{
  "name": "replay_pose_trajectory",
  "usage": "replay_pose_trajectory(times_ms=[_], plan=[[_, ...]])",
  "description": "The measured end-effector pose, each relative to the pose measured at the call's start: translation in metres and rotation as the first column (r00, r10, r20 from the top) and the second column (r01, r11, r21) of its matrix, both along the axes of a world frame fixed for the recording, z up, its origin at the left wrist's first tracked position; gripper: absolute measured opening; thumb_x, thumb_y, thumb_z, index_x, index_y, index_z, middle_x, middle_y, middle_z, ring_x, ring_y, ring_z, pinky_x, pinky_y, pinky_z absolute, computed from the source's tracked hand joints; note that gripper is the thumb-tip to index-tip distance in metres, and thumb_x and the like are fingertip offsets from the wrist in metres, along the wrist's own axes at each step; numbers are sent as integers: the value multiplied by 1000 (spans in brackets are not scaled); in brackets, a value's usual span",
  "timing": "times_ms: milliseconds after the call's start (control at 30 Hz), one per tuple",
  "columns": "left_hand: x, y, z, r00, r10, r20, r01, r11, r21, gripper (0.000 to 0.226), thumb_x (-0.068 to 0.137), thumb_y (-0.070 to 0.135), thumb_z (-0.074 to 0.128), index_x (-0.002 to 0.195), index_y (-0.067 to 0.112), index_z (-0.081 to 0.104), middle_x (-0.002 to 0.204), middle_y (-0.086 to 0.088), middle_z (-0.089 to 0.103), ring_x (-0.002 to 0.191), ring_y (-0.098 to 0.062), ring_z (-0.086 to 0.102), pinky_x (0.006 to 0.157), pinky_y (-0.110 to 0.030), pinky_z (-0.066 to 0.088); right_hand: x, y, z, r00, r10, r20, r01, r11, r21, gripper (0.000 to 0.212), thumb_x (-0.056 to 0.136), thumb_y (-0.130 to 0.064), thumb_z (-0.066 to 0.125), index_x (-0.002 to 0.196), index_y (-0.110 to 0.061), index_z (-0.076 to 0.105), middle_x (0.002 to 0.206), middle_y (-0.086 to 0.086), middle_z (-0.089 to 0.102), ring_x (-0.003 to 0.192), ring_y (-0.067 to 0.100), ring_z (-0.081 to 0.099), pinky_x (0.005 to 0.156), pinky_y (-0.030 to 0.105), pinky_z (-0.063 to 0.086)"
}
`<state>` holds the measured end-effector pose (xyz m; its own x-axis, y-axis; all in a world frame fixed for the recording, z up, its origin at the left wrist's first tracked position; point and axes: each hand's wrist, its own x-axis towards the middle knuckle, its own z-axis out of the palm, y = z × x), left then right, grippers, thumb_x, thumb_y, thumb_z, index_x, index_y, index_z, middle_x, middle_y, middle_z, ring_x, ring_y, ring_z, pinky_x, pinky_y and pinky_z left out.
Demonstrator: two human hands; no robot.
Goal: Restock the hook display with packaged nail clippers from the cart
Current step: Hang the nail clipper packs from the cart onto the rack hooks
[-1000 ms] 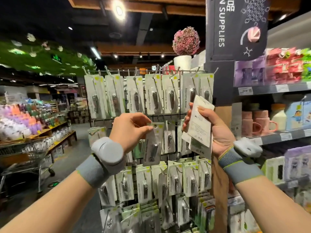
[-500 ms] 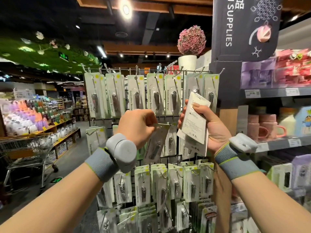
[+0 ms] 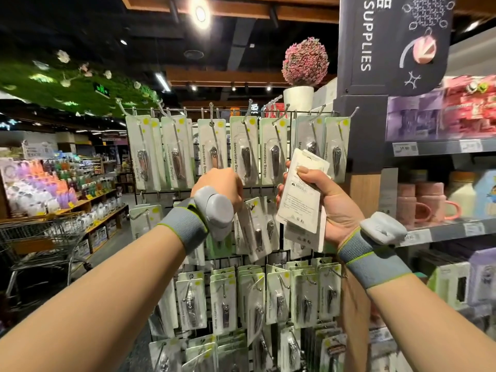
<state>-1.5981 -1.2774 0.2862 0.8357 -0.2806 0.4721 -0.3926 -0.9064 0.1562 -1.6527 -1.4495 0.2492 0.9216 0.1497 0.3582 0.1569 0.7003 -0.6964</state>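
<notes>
1. Steel-wire shopping cart (image 3: 40,237): stands at far left in the aisle, well apart from the display; contents not legible.
2. Left hand (image 3: 218,185): raised at the middle hook row, back of hand toward the camera, forearm angled up from lower left. The fingers are hidden behind the hand; they seem curled at the top of a tilted nail clipper pack (image 3: 253,229), but whether they pinch it I cannot tell for certain.
3. Hook display (image 3: 279,112): wire grid; the top row is full and the lower rows are well stocked. The tilted pack hangs askew at a middle hook (image 3: 252,206).
4. Right hand (image 3: 332,202): held upright just beside the display, palm inward, the fingers and thumb clenched around a stack of spare packs (image 3: 302,194), backs facing the camera.
5. Risk, as judged: the pack's hang hole may miss the hook tip, since the hand blocks the view of it, and the pack could drop.
6. Risk, as judged: the fanned stack could slip out if the right grip loosens.
</notes>
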Motion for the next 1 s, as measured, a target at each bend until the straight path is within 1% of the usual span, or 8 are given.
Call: replay_pose_trajectory(times_ms=[200, 333, 433, 533, 700, 833, 933, 1000], plan=[[9, -3, 3, 1000, 22, -19, -22, 1000, 6, 11, 79, 16, 71, 89, 14, 74, 91, -8, 72, 82, -25, 67, 66, -30, 54, -2, 1, 0, 1000, -17, -9, 17, 1000, -7, 69, 23, -10, 94, 88, -10, 69, 78, 8, 70, 67, 23, 68, 62, 40, 58], [-2, 4, 5, 999, -27, 23, 28, 999, -47, 12, 83, 16, 67, 91, 21, 74, 94, -2, 72, 85, -23, 67, 77, -33, 56, -11, 4, 5, 998, -56, -37, 52, 995, -88, 10, 61, -10, 73, 70, -10, 69, 66, 7, 68, 58, 19, 67, 53, 35, 58], [-31, 9, 9, 967, -194, 165, 235, 932, -276, 13, 90, 23, 61, 93, 17, 72, 90, 3, 71, 84, -17, 67, 80, -33, 55, -10, 5, 6, 992, -121, -38, 117, 988, -101, 25, 84, -8, 58, 61, -11, 69, 62, 6, 67, 54, 17, 66, 55, 36, 58], [-69, 4, 13, 867, -494, 62, 412, 641, -648, 26, 90, 33, 58, 96, 9, 66, 84, -6, 70, 70, -14, 65, 63, -23, 55, -13, 15, 8, 991, -131, -21, 128, 984, -128, 8, 78, -6, 61, 85, -5, 65, 75, 14, 69, 60, 23, 68, 62, 39, 59], [-76, -6, 9, 879, -473, -64, 382, 777, -501, 45, 69, 38, 78, 99, 12, 56, 86, 2, 64, 74, -10, 60, 61, -20, 48, -14, 28, 12, 983, -181, -40, 173, 973, -153, 46, 61, -8, 69, 106, -2, 62, 91, 21, 64, 61, 28, 66, 60, 43, 59], [-74, -5, 9, 858, -506, -88, 309, 646, -697, 43, 63, 19, 85, 87, 1, 54, 93, -19, 68, 86, -34, 67, 78, -49, 55, -16, 31, 18, 985, -147, -90, 135, 982, -131, 41, 66, -13, 70, 106, -4, 66, 101, 19, 67, 69, 28, 68, 66, 46, 57], [-72, -2, 12, 831, -550, -87, 299, 573, -763, 31, 71, 11, 79, 82, 5, 51, 86, -17, 64, 74, -26, 63, 64, -39, 53, -18, 31, 21, 984, -146, -106, 132, 983, -125, 14, 79, -9, 63, 91, -6, 68, 94, 14, 68, 71, 25, 67, 69, 43, 56], [-73, 1, 16, 792, -600, -108, 270, 504, -821, 21, 80, 6, 71, 93, 0, 56, 91, -13, 65, 71, -21, 61, 51, -28, 49, -17, 31, 21, 980, -149, -129, 134, 983, -122, 13, 86, -5, 57, 82, -4, 69, 79, 14, 70, 63, 23, 68, 65, 42, 56]])
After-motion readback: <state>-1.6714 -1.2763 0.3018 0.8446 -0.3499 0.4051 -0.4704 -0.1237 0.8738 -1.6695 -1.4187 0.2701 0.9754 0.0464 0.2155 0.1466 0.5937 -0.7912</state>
